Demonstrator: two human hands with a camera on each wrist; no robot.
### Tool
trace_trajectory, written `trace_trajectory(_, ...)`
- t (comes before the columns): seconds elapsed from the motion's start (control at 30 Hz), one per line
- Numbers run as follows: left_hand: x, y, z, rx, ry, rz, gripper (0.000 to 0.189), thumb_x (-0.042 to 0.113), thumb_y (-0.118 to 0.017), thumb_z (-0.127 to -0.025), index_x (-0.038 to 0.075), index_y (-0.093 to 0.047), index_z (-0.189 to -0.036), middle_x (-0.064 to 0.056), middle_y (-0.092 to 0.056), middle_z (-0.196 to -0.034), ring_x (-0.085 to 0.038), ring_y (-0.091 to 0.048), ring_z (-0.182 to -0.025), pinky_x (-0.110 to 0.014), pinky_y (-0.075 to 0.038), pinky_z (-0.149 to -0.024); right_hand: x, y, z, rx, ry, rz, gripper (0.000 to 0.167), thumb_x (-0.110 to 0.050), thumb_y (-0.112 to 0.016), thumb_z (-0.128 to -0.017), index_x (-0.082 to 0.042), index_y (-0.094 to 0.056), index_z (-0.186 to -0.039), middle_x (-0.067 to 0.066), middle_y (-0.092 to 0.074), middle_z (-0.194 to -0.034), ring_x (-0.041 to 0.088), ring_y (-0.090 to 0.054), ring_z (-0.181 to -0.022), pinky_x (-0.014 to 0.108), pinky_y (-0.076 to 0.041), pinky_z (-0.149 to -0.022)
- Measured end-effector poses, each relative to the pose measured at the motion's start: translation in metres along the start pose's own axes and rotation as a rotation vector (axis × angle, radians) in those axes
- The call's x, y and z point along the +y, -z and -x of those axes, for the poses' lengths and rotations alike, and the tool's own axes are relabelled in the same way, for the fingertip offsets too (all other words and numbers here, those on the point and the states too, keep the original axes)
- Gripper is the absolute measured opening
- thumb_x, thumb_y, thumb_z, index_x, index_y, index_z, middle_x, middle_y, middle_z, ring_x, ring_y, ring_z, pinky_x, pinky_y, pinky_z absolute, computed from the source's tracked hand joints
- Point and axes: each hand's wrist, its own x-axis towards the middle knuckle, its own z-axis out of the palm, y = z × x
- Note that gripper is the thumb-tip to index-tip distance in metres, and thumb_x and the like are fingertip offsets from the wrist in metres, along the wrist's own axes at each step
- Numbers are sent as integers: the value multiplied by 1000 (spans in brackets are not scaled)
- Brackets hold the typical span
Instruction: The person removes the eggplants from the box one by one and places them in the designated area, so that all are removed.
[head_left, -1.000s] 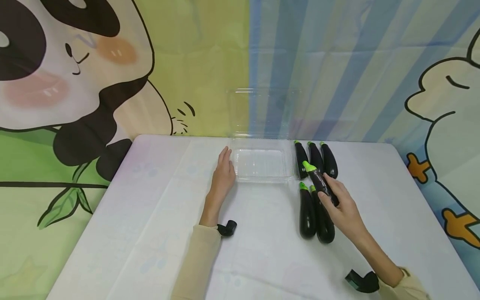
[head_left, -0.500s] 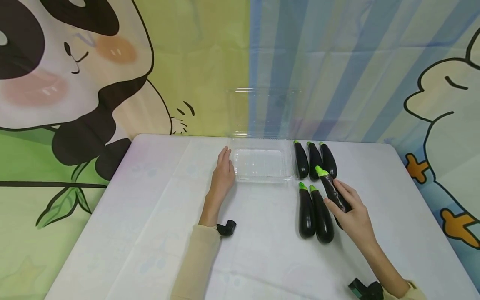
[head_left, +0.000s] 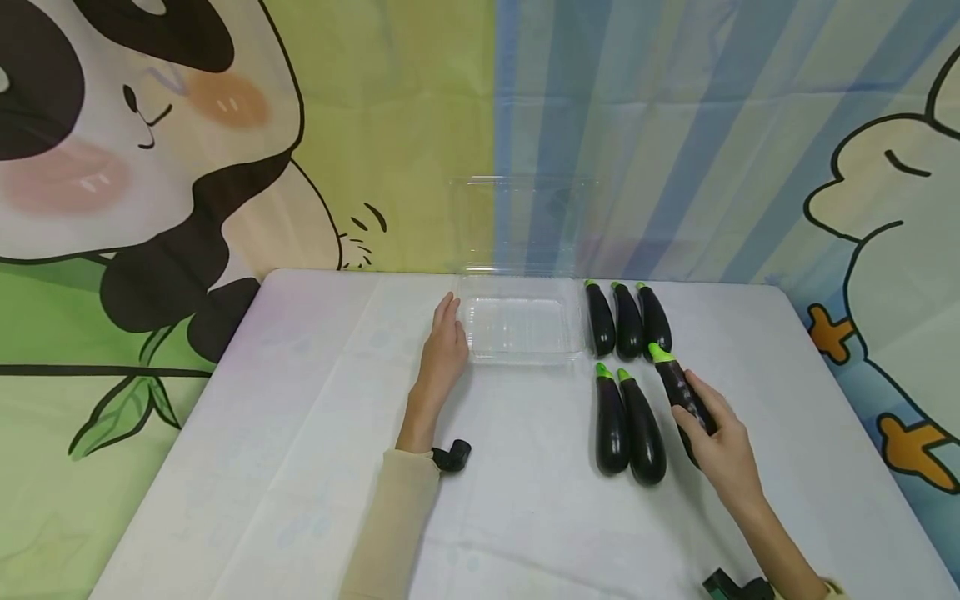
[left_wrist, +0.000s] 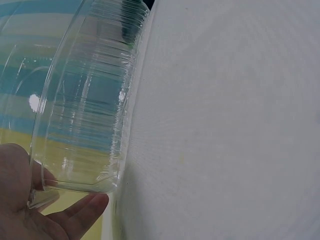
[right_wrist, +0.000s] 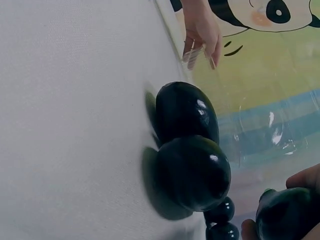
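Observation:
My right hand [head_left: 727, 446] grips an eggplant [head_left: 678, 392] with a bright green stem end, its thumb on one side and fingers on the other. The stem end points up and left, overlapping one back-row eggplant in the head view. Two eggplants [head_left: 629, 429] lie side by side just left of that hand; three more [head_left: 628, 321] form a row behind them. At the container's left side, my left hand [head_left: 444, 354] holds the rim of the clear plastic container [left_wrist: 85, 110], thumb at the rim and fingers against the outer wall.
The container's clear lid [head_left: 525, 225] stands raised behind its base, against a printed curtain [head_left: 390, 125]. A white cloth covers the table [head_left: 510, 492]. A black camera mount [head_left: 452, 457] sits at my left wrist, another [head_left: 738, 587] at my right.
My right hand has carried the gripped eggplant rightward and toward me, from over the two front eggplants to their right. The left hand and container have stayed put.

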Motion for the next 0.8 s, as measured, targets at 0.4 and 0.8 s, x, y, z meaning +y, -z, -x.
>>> trace_trajectory(0.4,-1,1,0,-5,-12,6,47,14,-30,-104,4,-31,-150,-4,-22,-161,-30,-36,-143,-46,-36,-115,12,0,5,-163,-42,27,62,-37,-37,-105,-12,-15,-156,27,-18,-159,55,-22,-141,70,-29,-104)
trace_trajectory(0.8,-1,0,0,-4,-6,10,46,12,-32,-104,4,-32,-150,-4,-22,-161,-29,-33,-144,-45,-34,-116,23,-7,-2,-183,70,94,59,-26,-34,-106,6,-15,-152,38,-18,-152,58,-18,-139,72,-19,-108)
